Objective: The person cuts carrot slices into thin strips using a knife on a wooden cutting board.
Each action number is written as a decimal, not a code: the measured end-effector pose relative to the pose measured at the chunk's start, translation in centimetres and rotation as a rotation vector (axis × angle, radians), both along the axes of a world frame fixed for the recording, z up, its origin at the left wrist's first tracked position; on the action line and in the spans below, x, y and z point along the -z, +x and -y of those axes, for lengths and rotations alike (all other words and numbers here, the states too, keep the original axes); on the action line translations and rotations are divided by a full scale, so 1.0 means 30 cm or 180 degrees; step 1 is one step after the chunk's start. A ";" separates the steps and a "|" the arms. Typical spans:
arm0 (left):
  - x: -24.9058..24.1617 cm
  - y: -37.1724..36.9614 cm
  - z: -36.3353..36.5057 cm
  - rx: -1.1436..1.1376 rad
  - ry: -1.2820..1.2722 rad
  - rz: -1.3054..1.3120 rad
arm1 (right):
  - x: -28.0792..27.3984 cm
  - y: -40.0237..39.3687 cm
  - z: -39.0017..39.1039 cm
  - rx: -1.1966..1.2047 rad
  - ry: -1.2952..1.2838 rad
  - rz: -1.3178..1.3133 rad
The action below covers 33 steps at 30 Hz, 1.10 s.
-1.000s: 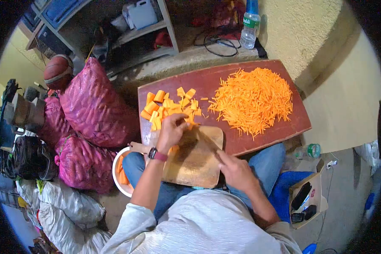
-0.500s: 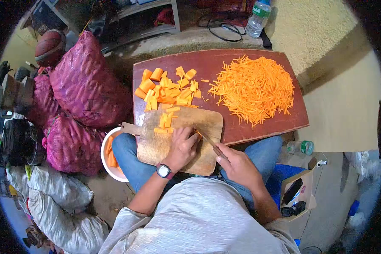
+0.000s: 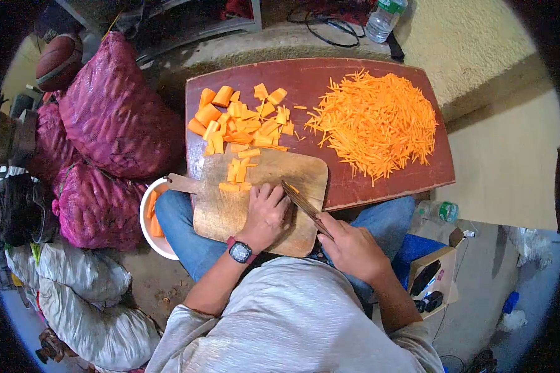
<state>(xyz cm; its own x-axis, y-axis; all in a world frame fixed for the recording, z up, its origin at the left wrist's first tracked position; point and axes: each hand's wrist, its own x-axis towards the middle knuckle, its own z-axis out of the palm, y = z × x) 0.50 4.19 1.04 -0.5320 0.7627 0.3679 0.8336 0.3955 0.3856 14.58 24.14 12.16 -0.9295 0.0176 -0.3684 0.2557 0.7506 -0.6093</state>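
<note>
My left hand (image 3: pixel 267 214) presses on the wooden cutting board (image 3: pixel 224 214) with its fingers curled. A carrot piece appears to be under its fingertips, mostly hidden by the hand and the blade. My right hand (image 3: pixel 354 248) is wrapped round the handle of a knife (image 3: pixel 305 204), whose blade slants over the board close beside my left fingers. A small orange sliver shows at the blade's tip. Several flat carrot slices (image 3: pixel 233 174) lie on the board's upper left. Beyond the board is a heap of carrot chunks (image 3: pixel 242 124), and to its right a big pile of carrot strips (image 3: pixel 379 124).
The board rests over my lap and the edge of a red-brown table (image 3: pixel 305 78). A white tub with carrots (image 3: pixel 162 248) stands left of my knee, near pink net sacks (image 3: pixel 115 118) and white sacks (image 3: pixel 99 317). Plastic bottles (image 3: pixel 384 22) and an open box (image 3: pixel 445 267) are at right.
The view has shifted slightly. The knife blade has turned so that more of its flat side shows, with a sliver by its tip. Both hands stay in nearly the same place.
</note>
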 end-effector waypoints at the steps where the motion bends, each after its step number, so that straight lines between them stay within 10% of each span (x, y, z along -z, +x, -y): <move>1: -0.004 -0.003 0.002 -0.0007 -0.0005 0.0015 | 0.030 -0.017 0.006 -0.0039 -0.0011 -0.0177; 33: -0.004 -0.014 0.039 0.0077 0.0204 0.0523 | 0.035 -0.103 0.037 -0.0035 -0.0124 -0.0535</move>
<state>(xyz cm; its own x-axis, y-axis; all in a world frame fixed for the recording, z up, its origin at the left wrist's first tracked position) 0.09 3.01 1.15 -0.5706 0.7538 0.3258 0.7663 0.3462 0.5412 11.51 23.02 11.12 -0.9781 -0.0042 -0.2080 0.1396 0.7277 -0.6715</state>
